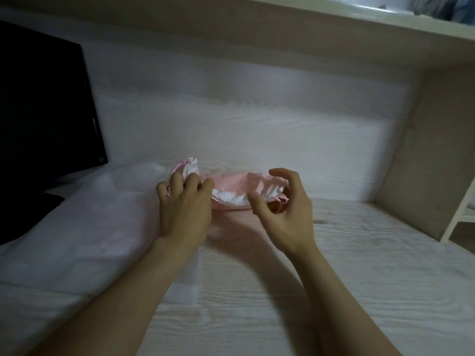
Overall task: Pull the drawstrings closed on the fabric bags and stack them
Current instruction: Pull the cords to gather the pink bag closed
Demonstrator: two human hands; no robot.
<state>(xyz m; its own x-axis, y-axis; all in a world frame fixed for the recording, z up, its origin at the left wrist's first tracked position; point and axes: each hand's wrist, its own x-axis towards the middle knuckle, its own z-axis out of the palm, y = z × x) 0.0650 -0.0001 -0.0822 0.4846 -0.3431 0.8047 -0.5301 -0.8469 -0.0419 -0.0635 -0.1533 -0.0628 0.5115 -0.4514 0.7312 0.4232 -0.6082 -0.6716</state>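
A pink fabric bag point(232, 185) with a white lining and a gathered mouth lies crumpled on the pale wooden desk point(257, 291), just beyond both hands. My left hand point(183, 201) grips the bag's bunched left end, fingers curled round the ruffled fabric. My right hand point(285, 204) hovers at the bag's right end with fingers loosely curled; a pink drawstring loop point(281, 200) shows under the palm, and I cannot tell whether the fingers pinch it.
A pile of white, faintly pink fabric point(84, 227) lies on the desk to the left. Behind it stands a black monitor point(43, 106). A wooden side panel point(424, 155) bounds the desk on the right, and a shelf point(334, 29) runs overhead.
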